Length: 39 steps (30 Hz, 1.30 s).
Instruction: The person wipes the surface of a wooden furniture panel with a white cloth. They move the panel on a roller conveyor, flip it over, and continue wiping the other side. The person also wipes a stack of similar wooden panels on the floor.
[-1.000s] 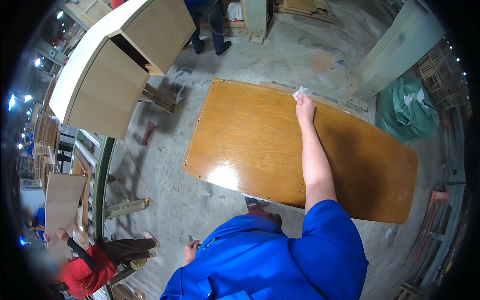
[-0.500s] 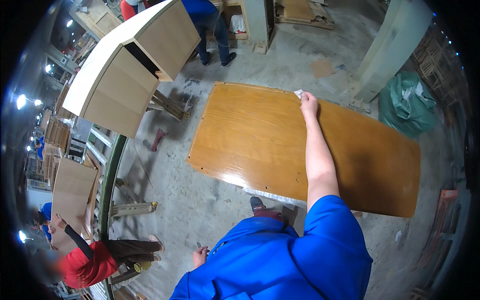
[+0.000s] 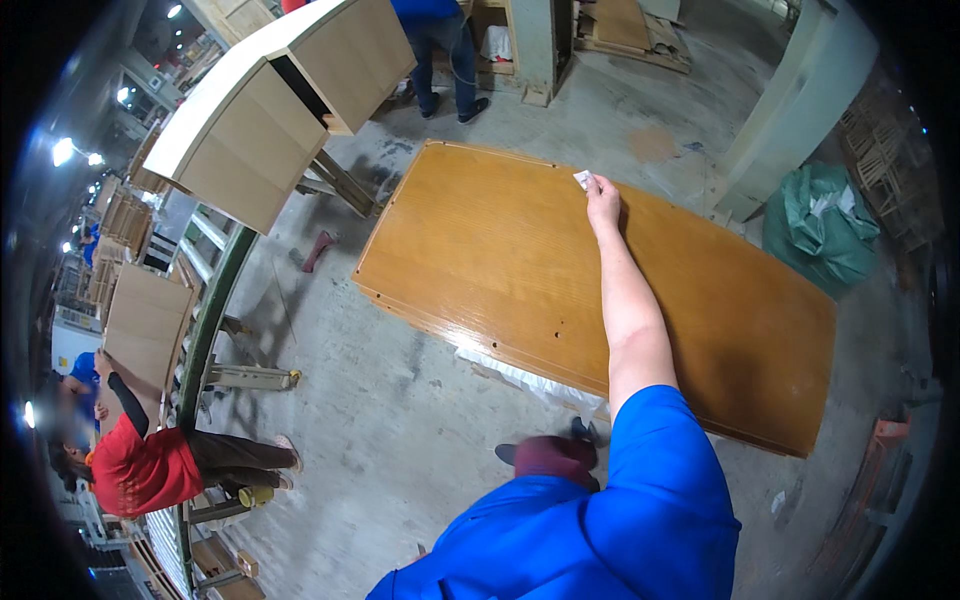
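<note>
My right hand [image 3: 603, 203] reaches over a large varnished wooden panel [image 3: 480, 240], near its far edge. Between the fingertips is pinched a small folded white sheet [image 3: 583, 180]; whether it is paper or sandpaper I cannot make out. The sheet sits at or just above the panel's far rim. Small dark holes dot the panel's borders, and its near edge shines with reflected light. Of my left hand [image 3: 421, 549] only a sliver shows beside my blue jacket; its fingers are hidden.
White wrapping [image 3: 530, 380] shows beneath the panel's near edge. A green sack [image 3: 822, 225] stands by a pillar [image 3: 790, 100] at right. Pale cabinets [image 3: 250, 130] rest on a green-railed stand [image 3: 215, 320] at left. A co-worker in red [image 3: 145, 465] handles a board [image 3: 148, 320].
The view has shifted, and my right hand stays at the far edge with the white sheet. My left hand, earlier visible with a small dark object, has slipped almost behind my jacket.
</note>
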Motion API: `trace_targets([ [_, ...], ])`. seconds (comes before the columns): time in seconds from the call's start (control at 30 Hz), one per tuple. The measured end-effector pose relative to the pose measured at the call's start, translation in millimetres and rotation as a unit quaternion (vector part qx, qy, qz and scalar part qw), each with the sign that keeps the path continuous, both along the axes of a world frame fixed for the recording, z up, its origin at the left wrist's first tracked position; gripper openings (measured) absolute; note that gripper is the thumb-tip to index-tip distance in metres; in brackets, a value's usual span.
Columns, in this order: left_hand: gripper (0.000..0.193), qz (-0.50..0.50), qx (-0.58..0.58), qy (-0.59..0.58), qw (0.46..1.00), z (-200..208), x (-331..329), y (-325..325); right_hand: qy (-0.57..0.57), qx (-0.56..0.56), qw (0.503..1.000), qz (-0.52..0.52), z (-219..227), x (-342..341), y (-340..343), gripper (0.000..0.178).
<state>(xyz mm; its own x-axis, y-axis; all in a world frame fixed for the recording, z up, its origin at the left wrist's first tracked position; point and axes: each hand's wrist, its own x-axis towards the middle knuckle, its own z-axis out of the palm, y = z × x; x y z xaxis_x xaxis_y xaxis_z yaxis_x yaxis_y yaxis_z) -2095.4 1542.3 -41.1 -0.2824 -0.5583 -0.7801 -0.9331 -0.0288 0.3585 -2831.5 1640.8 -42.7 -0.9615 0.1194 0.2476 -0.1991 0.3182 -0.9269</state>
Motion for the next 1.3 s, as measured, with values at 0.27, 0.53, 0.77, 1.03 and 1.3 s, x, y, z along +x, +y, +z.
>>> trace_targets([
  [0.27,0.026,0.082,0.036,-0.022,0.996,10,-4,36,0.052,0.063,0.995,0.063,0,-45,-15,0.021],
  [0.53,0.028,0.091,-0.005,0.028,0.995,16,-65,104,0.035,0.159,0.982,0.093,3,-58,-24,0.020],
  [0.77,0.027,0.081,0.000,0.011,0.997,28,-73,108,0.033,0.152,0.983,0.099,6,-52,-4,0.017],
  [1.03,0.027,0.055,0.007,0.025,0.998,26,-91,97,0.042,0.134,0.987,0.081,7,-39,69,0.017],
  [1.3,0.028,-0.018,-0.015,0.032,0.999,24,-116,84,0.042,0.140,0.989,0.010,8,-28,153,0.020],
])
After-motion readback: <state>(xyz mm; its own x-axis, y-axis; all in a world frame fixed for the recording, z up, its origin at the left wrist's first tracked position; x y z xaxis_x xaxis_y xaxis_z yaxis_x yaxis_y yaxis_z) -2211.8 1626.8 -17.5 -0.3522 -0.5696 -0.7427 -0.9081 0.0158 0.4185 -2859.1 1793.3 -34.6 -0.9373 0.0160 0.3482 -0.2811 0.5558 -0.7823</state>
